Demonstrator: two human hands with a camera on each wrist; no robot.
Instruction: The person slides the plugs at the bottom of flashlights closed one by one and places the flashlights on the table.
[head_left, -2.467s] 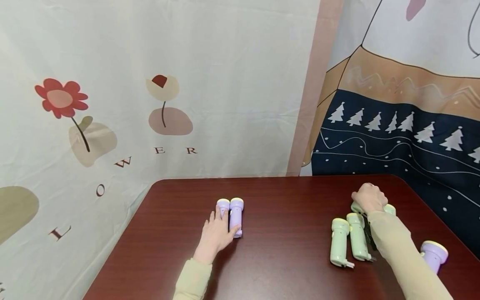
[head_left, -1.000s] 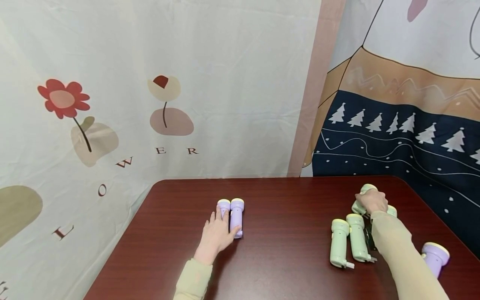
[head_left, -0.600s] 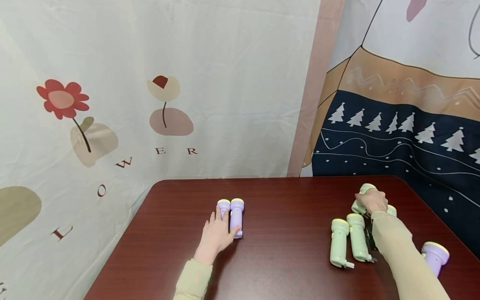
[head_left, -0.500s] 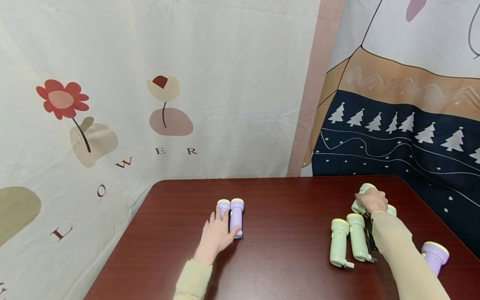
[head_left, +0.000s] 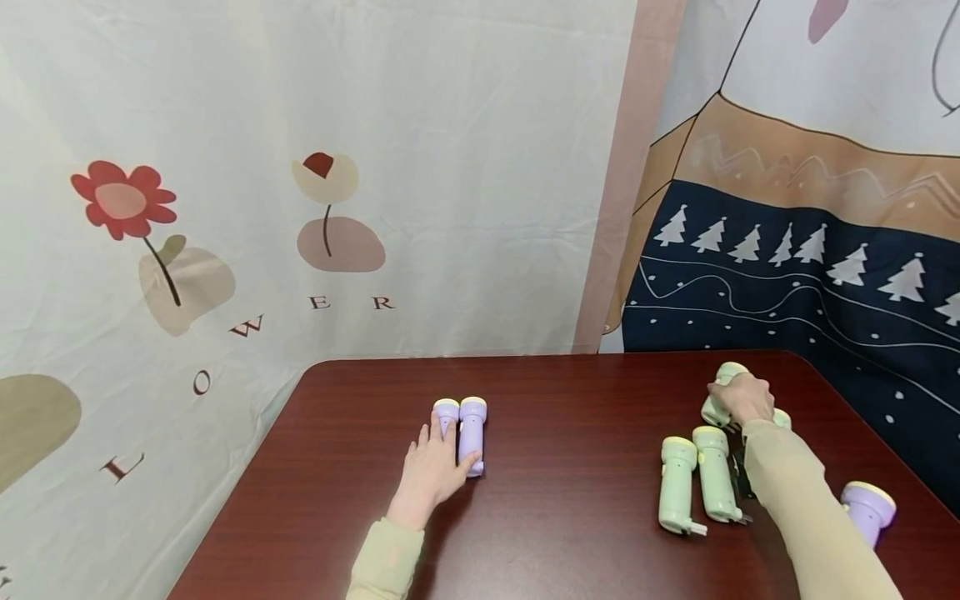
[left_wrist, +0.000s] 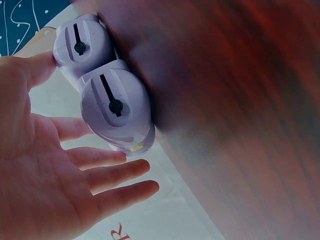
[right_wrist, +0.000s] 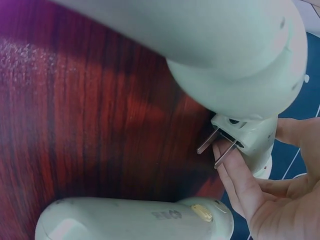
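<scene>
Here, right hand (head_left: 744, 398) grips green flashlight (head_left: 715, 410); purple flashlights (head_left: 472, 431) lie against spread left hand (head_left: 431, 468).

A reddish-brown desk (head_left: 570, 483) stands before a pale cloth (head_left: 480, 167) printed with a red flower (head_left: 122, 200), a cream flower (head_left: 333, 179) and dark letters (head_left: 319, 302). Right of its pink stripe (head_left: 626, 158), navy fabric (head_left: 757, 292) bears white trees (head_left: 848, 267) beneath a tan band (head_left: 825, 162).

The head view is bright; the left wrist's tabletop (left_wrist: 235, 110) looks blurred.
</scene>
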